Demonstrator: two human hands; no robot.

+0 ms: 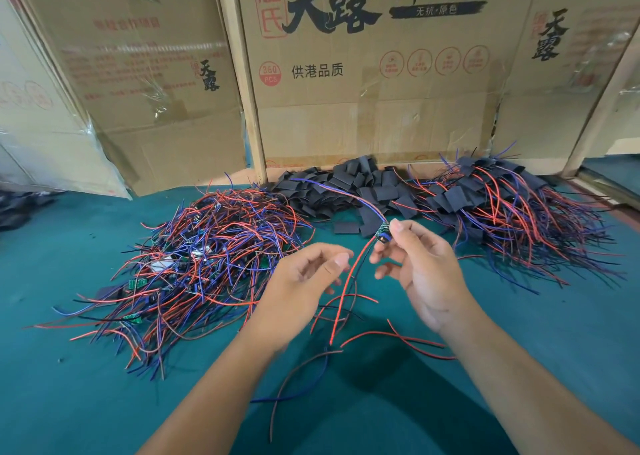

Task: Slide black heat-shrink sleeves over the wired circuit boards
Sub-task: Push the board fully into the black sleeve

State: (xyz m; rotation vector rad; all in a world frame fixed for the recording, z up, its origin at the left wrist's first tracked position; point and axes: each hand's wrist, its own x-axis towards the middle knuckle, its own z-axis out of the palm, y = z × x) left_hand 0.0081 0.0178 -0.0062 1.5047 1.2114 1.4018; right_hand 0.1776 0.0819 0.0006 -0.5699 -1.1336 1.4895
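Note:
My right hand pinches a small green circuit board between thumb and fingertips, held above the table. Red, blue and black wires run from the board, upward to the left and down past my palms. My left hand hovers just left of those hanging wires with loosely curled fingers and holds nothing. A heap of flat black heat-shrink sleeves lies behind my hands. On the left sits a tangled pile of bare wired boards. On the right lies a pile of sleeved boards.
The work lies on a green table surface. Tall cardboard boxes stand along the back edge, split by wooden posts. A few loose wires lie on the table under my hands.

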